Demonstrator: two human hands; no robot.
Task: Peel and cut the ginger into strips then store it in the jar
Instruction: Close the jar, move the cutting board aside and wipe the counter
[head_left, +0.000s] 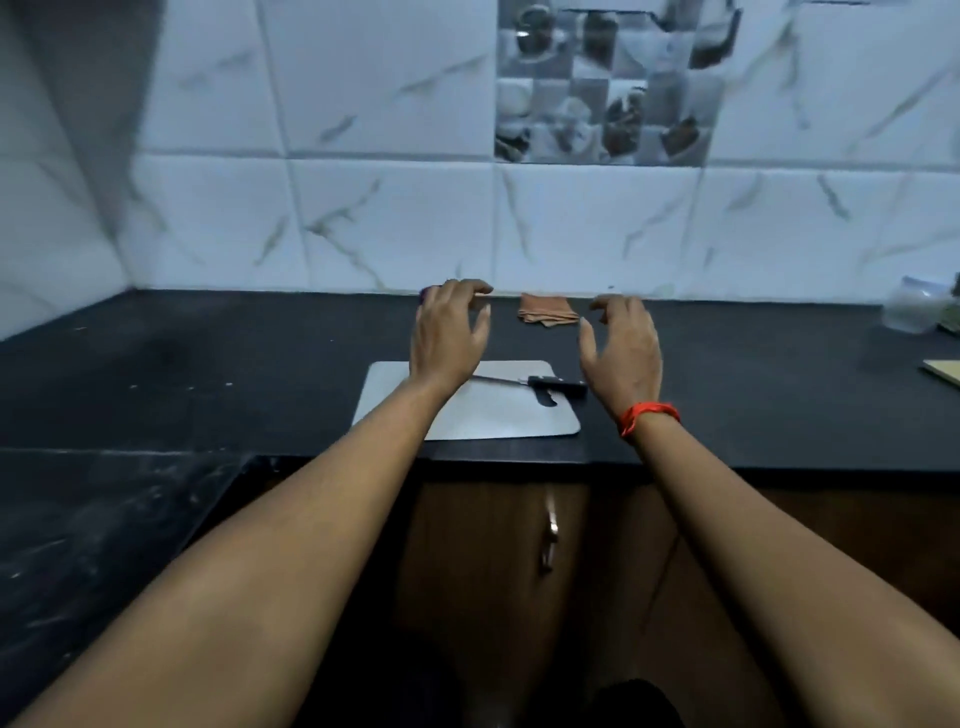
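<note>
A black-handled kitchen knife (530, 383) is laid at mid-frame across the far part of a pale grey rectangular cutting board (493, 415). Its long axis runs left to right, with the handle to the right and the blade pointed left, its tip hidden behind the left wrist. The left hand (449, 338) and right hand (621, 353) are held above the black stone counter (234, 364), fingers spread and loosely curved, nothing gripped. A folded brown cloth (548, 310) is seen between them, by the wall.
</note>
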